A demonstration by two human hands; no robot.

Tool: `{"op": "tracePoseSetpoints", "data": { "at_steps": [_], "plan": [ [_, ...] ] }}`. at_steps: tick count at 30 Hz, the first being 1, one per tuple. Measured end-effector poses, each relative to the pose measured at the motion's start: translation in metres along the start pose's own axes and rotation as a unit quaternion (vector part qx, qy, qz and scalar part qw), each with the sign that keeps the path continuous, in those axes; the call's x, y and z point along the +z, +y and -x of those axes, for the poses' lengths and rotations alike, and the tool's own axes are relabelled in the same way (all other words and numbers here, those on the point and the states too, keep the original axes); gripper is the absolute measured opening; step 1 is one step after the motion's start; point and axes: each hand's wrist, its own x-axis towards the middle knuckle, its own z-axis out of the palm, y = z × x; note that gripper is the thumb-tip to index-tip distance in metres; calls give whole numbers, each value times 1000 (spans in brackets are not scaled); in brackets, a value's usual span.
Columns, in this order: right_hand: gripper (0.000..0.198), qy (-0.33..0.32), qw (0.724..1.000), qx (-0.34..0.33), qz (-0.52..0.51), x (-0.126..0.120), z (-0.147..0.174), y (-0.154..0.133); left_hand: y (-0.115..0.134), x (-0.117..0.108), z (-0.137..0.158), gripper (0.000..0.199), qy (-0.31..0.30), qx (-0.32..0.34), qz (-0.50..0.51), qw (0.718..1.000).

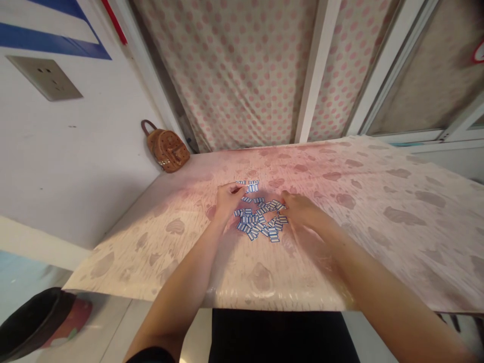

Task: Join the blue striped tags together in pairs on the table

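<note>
Pale patterned bench (151,272) under a tile pile (247,220).
Pile tiles' long axes point every way; right hand (298,207) at its right edge, left hand (226,197) beyond it at a tile row (252,188), axes pointing away; hands apart, grips unclear.

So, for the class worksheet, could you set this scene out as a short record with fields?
Surface: heart-patterned table cover
Main items: small blue-and-white rectangular pieces
Arrangement: loose pile, with a neater row on its far side
Left hand: fingertips at the row; too small to tell if it holds a piece
Right hand: at the pile's right edge; hold unclear
Far left corner: brown mini backpack, beside the wall
Backdrop: pink polka-dot curtain
Wall fitting: power socket
</note>
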Motion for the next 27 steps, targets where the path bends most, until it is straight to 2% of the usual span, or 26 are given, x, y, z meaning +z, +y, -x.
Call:
{"op": "tracePoseSetpoints", "data": {
  "at_steps": [3,6,8,12,15,18,23,27],
  "plan": [
    [23,29,999,-9,-18,3,-3,2,-1,0,0,15,6,3,-7,1000],
    [25,105,994,-1,-14,3,-8,10,-1,0,0,15,5,5,-10,1000],
    [20,120,992,-32,-30,2,-10,15,-1,0,0,16,2,5,-7,1000],
    [11,-5,980,-177,-95,6,-8,15,-1,0,-1,16,4,9,2,1000],
    [18,-40,966,-228,-112,12,-2,8,1,0,-1,14,11,6,14,1000],
    [22,-49,966,-227,-111,14,4,1,3,1,0,11,11,-3,14,1000],
    [23,-83,973,-188,-100,9,7,-4,4,1,0,11,9,1,2,1000],
    [15,-77,977,-180,-88,8,3,1,4,1,0,11,10,3,0,1000]
  ]
}}
